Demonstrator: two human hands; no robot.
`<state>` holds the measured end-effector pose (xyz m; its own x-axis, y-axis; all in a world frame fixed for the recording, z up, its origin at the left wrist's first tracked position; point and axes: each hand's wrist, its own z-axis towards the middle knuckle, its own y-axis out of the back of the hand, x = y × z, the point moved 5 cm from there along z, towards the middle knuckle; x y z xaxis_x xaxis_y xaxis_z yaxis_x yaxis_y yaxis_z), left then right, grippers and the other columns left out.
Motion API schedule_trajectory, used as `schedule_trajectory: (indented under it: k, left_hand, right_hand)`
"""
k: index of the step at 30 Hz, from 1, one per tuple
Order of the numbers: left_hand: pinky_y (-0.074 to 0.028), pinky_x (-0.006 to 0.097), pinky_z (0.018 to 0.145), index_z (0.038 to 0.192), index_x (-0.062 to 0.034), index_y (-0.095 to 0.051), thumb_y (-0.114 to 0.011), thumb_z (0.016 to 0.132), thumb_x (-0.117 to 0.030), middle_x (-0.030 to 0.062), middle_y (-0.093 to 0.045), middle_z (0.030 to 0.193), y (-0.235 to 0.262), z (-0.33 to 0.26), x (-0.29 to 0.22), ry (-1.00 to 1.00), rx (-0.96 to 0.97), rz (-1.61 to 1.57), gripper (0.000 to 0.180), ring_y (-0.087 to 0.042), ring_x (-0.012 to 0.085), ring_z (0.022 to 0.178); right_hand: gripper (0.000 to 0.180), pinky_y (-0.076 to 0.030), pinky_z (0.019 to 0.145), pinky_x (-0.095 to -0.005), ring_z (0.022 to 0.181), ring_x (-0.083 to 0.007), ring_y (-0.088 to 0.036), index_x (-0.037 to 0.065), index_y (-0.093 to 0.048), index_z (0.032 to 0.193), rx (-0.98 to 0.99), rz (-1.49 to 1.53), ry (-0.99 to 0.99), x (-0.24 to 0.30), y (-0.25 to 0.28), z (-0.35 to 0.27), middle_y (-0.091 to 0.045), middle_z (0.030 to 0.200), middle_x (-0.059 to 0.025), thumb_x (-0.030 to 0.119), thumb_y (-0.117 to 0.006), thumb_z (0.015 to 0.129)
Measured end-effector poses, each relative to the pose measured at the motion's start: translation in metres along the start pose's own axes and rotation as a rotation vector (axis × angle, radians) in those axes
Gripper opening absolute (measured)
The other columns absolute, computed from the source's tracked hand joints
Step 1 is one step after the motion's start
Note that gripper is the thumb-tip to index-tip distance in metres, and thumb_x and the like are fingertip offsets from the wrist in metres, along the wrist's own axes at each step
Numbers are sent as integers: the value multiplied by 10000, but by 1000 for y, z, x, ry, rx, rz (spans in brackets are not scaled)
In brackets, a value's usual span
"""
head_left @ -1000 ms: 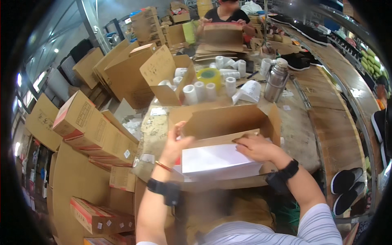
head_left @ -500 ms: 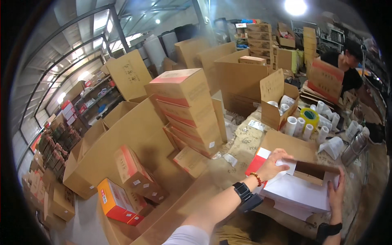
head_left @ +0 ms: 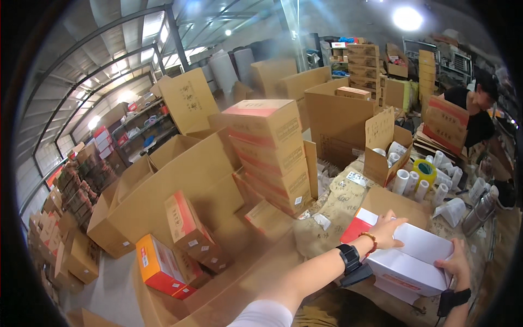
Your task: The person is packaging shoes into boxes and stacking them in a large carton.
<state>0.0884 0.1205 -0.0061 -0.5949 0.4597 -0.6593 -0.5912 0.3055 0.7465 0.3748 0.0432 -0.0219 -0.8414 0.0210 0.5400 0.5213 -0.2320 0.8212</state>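
A white carton (head_left: 406, 271) with a red end panel lies on the worktable in front of me, its white inner panels showing. My left hand (head_left: 388, 231) reaches over the carton's left part, fingers stretched apart and thumb spread, touching its white panel. At the right end, my right hand (head_left: 459, 261) grips the carton, its thumb on the upper edge. The right hand's other fingers are mostly hidden. Behind the carton rests a flat brown cardboard piece (head_left: 400, 203). A white flap hangs below the carton's near side.
Left of the table stand a tall stack of brown boxes (head_left: 269, 158) and a large open carton (head_left: 163, 196) holding smaller boxes. Tape rolls (head_left: 425, 171), white rolls and a metal flask (head_left: 479, 211) lie at the right. A co-worker (head_left: 482, 106) is beyond, beside a brown-and-red box.
My left hand has let the small white flap go and its fingers have spread. The carton's brown-looking opening now shows white panels. The whole view has shifted, so things appear further right and lower.
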Motion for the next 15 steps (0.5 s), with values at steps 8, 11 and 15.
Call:
schedule_trajectory:
  k: [8, 11, 15]
  left_hand:
    - [-497, 423, 780, 1211, -109, -491, -784, 685, -220, 142, -421, 1188, 2, -19, -7, -75, -159, 132, 612, -521, 323, 1028]
    - [-496, 395, 767, 1181, -87, -512, -719, 756, -187, 148, -440, 1194, 37, -32, -33, -248, -523, -189, 483, -581, 286, 916]
    - [-455, 419, 871, 1238, -105, -507, -599, 849, -299, 173, -465, 1244, 65, -45, -61, -248, -466, -10, 445, -573, 279, 997]
  right_hand:
    - [437, -430, 822, -383, 967, -333, -514, -8, -505, 1037, -290, -76, 50, 1, -1, -28, -474, 1046, -134, 194, -717, 713]
    - [316, -412, 846, -372, 977, -306, -512, -7, -512, 1008, -259, 39, 74, -21, 20, -29, -474, 1079, -139, 275, -572, 878]
    - [293, -383, 906, -345, 1039, -253, -498, 9, -513, 975, -308, 107, 133, 4, 94, -55, -475, 1122, -128, 297, -469, 951]
